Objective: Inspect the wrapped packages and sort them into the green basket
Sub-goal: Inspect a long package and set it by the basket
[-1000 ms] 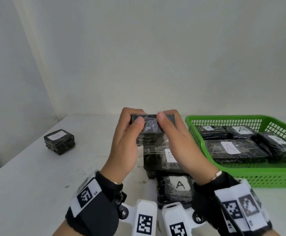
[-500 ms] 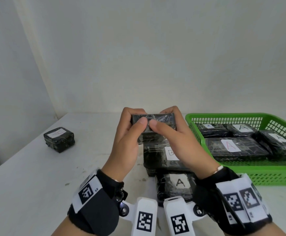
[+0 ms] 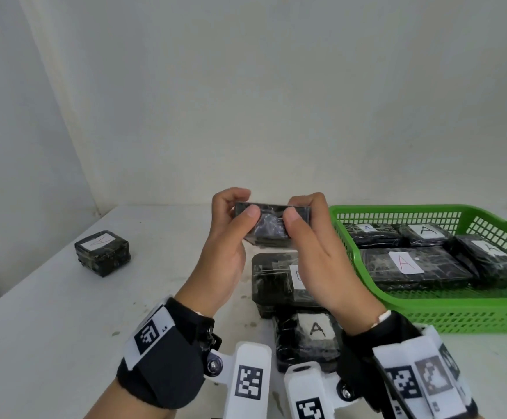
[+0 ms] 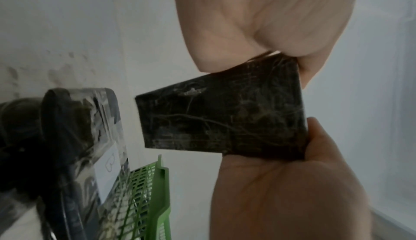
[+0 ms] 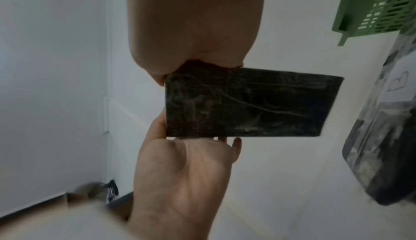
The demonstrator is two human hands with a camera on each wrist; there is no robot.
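Both hands hold one small black wrapped package [image 3: 271,223] up above the table. My left hand [image 3: 231,237] pinches its left end, thumb on the near face and fingers curled over the top. My right hand [image 3: 309,237] pinches the right end the same way. No label shows on the faces toward the cameras [image 4: 225,117] [image 5: 247,103]. The green basket [image 3: 457,313] stands to the right with several black packages labelled A [image 3: 404,263] inside.
Under my hands two more black packages lie on the white table [image 3: 49,313]: one with a partly hidden label [image 3: 276,282] and one labelled A [image 3: 309,337] nearer me. A small cube-shaped package [image 3: 102,252] sits far left. A wall stands close behind.
My thumbs have slid apart on the package's near face, and the package has been turned slightly in both hands. It stays at about the same height above the table.
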